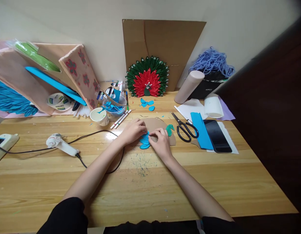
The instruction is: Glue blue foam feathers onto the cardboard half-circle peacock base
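Note:
Blue petal-like pieces lie fanned on a brown cardboard shape at the table's middle. My left hand is at their upper left, its fingers closed on the upper blue pieces. From the right, my right hand pinches at the edge of the same blue pieces, thumb and fingertips together. The two hands' fingertips nearly meet, and they hide part of the blue pieces. A green bird-head cutout rests on the cardboard just right of my right hand.
Black scissors, a blue strip and a phone lie right. A glue gun with its cable is left. Behind stand a paper cup, a tub of blue scraps and a red-green fan decoration.

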Demonstrator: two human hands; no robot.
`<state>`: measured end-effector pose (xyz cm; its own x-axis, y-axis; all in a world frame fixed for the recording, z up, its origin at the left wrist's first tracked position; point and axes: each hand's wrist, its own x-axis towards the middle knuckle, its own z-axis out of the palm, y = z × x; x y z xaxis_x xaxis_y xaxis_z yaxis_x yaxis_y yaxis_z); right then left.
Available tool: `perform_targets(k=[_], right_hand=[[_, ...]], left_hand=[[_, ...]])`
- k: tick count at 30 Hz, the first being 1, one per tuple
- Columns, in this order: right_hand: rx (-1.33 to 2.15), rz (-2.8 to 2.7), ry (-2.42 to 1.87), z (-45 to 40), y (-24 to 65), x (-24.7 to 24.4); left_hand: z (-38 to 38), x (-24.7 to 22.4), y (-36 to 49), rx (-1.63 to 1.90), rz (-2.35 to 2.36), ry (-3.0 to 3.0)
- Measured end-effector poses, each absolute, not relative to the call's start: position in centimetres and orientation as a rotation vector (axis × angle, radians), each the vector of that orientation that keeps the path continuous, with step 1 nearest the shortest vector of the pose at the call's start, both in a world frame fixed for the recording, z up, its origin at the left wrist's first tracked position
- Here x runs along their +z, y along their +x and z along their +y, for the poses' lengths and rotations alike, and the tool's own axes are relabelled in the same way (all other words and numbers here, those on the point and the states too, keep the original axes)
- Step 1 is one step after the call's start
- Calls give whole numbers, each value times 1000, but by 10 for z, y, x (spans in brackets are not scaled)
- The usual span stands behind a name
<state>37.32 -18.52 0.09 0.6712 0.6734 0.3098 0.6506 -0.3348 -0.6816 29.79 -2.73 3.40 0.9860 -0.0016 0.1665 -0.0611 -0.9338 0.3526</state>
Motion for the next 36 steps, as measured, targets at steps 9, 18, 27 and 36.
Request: perform_targets(k=[9, 18, 27, 36], right_hand=[[48, -988, -2008, -185, 374, -4], [52, -975, -1980, -186, 375, -5], [50, -982, -1999, -186, 375, -6], [33, -1000, -1986, -186, 376, -7]], left_hand=[[-26, 54, 309, 43, -348, 3011], [-28, 56, 315, -10, -462, 2959], [-31, 56, 317, 5, -594, 2986], [-24, 47, 306, 33, -334, 2927]])
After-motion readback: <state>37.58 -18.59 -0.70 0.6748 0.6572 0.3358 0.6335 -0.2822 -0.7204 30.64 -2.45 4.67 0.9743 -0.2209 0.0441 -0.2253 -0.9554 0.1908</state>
